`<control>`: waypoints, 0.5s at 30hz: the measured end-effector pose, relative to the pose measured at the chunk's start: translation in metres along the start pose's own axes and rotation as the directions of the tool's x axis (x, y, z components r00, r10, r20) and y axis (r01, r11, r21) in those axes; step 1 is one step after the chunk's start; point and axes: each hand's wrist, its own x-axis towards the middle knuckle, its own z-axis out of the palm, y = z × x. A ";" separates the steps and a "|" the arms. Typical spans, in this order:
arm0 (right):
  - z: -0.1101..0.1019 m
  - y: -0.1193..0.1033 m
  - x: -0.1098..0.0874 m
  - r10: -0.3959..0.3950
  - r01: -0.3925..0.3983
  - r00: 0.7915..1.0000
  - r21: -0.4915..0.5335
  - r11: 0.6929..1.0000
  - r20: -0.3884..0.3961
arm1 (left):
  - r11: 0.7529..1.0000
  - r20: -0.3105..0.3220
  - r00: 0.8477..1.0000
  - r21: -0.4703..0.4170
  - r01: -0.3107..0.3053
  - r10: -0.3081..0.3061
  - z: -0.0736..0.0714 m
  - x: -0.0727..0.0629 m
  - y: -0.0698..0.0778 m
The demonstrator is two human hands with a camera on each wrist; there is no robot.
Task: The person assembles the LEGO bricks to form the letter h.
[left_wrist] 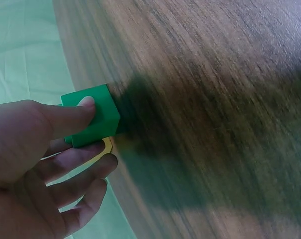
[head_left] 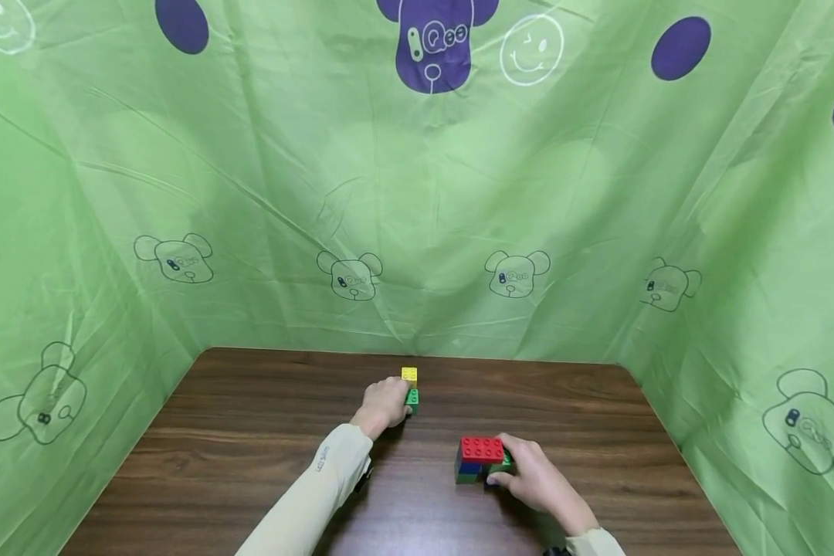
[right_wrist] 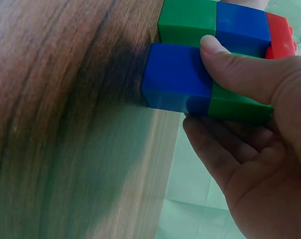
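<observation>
My left hand (head_left: 384, 403) pinches a green toy brick (left_wrist: 105, 112) between thumb and fingers at the table's far side. Just behind it a yellow brick (head_left: 408, 374) stands on the table, mostly hidden by fingers in the left wrist view. Nearer the front, my right hand (head_left: 533, 475) grips a two-brick column, a blue brick (right_wrist: 175, 74) below and a green brick (right_wrist: 240, 109) above. Touching or close beside that column is another one: green brick (right_wrist: 187, 22) at the bottom, blue brick (right_wrist: 242, 27) in the middle, red brick (head_left: 481, 448) on top.
The bricks stand on a dark wood-grain table (head_left: 250, 448). Green printed cloth (head_left: 431, 193) hangs behind the table and along both its sides.
</observation>
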 end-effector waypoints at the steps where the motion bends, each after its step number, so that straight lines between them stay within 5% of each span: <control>1: 0.000 0.000 0.000 -0.001 0.001 1.000 0.000 1.000 -0.005 | 1.000 -0.002 1.000 -0.003 0.000 0.000 0.000 0.000 0.000; 15: 0.001 0.002 0.000 -0.010 0.010 1.000 -0.009 1.000 -0.005 | 0.998 0.014 1.000 -0.057 0.000 0.001 0.000 -0.003 -0.004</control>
